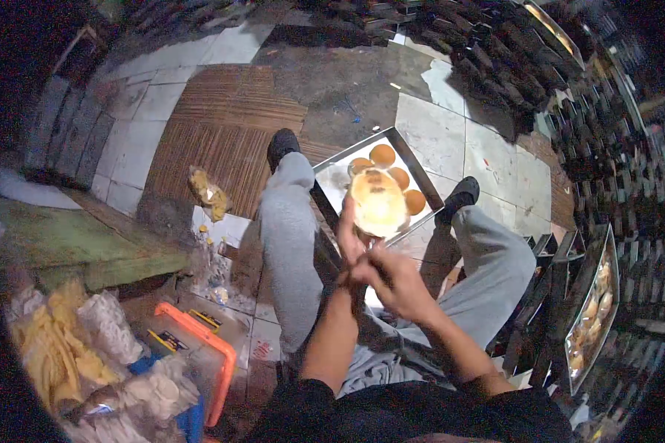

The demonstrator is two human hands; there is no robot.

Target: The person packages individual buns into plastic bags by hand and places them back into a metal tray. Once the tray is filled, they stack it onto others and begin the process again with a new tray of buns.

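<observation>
Pale and round, a bun (377, 204) is held up by the fingers of the left hand (349, 235), while the right hand (391, 279) is closed just below it on something too small to tell, above a metal tray (331, 177) with four more buns (383, 155) near its far corner.

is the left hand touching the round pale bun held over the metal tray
Touching: the head view shows the left hand gripping the round pale bun at its lower edge, fingers against it.
</observation>
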